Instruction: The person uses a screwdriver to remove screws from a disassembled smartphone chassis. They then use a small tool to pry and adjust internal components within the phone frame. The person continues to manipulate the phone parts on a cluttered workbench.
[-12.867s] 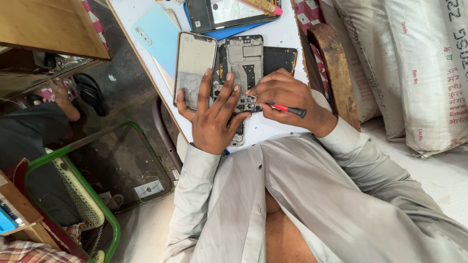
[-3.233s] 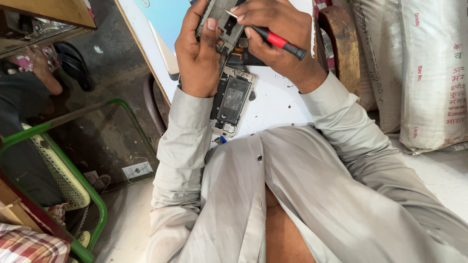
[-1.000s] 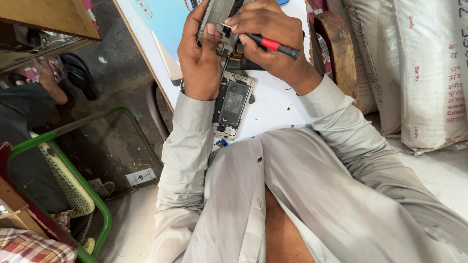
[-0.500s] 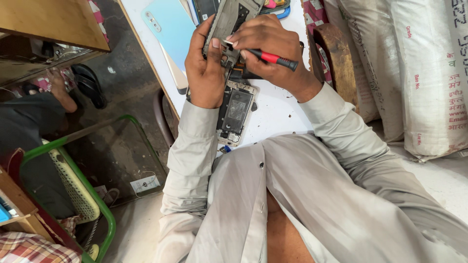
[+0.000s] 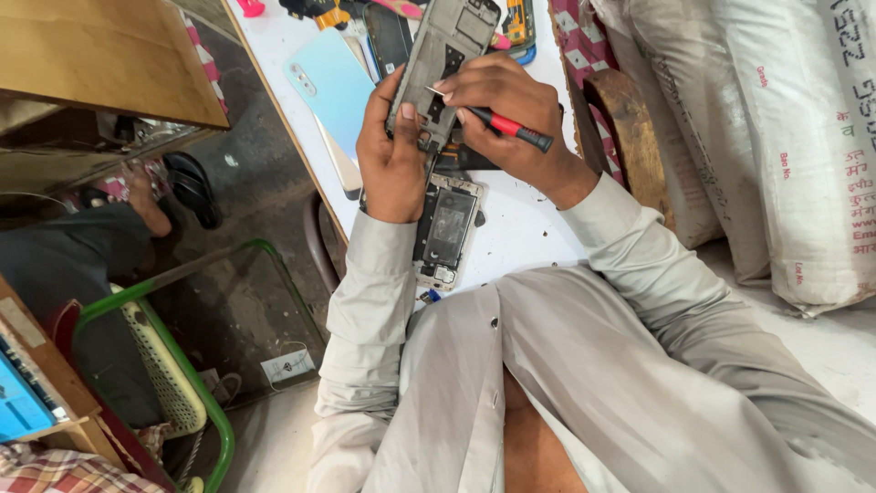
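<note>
The grey metal phone frame (image 5: 444,64) is now lifted off the white bench (image 5: 529,228), gripped by the closed left hand (image 5: 392,155). The red-and-black screwdriver (image 5: 506,128) is pinched in the closed right hand (image 5: 506,114), tip on the frame. The dark opened phone body (image 5: 447,228) has been left lying below.

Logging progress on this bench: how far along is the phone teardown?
Done: the pale blue back cover lies off on the white table, and an opened dark phone body rests below the hands. In hand: the left hand holds a grey metal phone frame while the right hand sets the red-and-black screwdriver tip to it. Left: parts lie separate, nothing reassembled.
</note>
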Demonstrator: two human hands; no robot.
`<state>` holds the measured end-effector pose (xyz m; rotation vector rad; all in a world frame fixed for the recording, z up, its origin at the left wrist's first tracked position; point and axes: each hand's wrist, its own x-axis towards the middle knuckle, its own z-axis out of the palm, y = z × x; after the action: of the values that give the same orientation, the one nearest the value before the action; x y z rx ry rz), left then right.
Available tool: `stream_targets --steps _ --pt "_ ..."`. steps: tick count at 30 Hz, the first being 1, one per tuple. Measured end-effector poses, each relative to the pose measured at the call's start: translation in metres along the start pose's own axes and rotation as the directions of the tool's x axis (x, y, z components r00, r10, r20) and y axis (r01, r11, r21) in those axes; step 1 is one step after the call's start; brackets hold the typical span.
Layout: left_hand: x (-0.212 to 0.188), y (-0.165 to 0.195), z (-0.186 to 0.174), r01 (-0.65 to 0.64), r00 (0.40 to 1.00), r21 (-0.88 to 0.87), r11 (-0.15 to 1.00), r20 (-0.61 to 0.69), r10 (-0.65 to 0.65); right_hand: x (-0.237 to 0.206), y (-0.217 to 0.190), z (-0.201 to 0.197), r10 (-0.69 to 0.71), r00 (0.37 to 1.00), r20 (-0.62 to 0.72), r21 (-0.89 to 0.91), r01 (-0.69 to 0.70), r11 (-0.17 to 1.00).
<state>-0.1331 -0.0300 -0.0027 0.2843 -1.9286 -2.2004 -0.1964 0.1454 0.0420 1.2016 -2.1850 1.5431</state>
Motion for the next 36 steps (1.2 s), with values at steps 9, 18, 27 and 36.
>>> stream_targets --steps 9,18,27,36 --pt "0.001 0.001 0.002 0.054 0.998 -0.012 0.998 -0.022 -0.054 0.004 -0.012 -0.002 -0.007 1.0 -0.004 -0.048 0.007 0.999" --pt "0.001 0.001 0.003 -0.001 1.0 -0.106 0.994 0.002 0.001 0.005 -0.019 -0.003 -0.057 0.998 -0.018 -0.089 0.055 0.995" --pt "-0.003 0.003 0.004 0.055 0.998 -0.116 0.992 -0.013 -0.057 0.001 -0.021 0.0 -0.089 0.996 -0.012 -0.113 0.087 0.99" --pt "-0.005 -0.001 0.002 0.039 0.999 -0.062 0.997 -0.021 -0.04 -0.002 -0.021 0.001 -0.087 0.996 -0.007 -0.116 0.086 0.99"
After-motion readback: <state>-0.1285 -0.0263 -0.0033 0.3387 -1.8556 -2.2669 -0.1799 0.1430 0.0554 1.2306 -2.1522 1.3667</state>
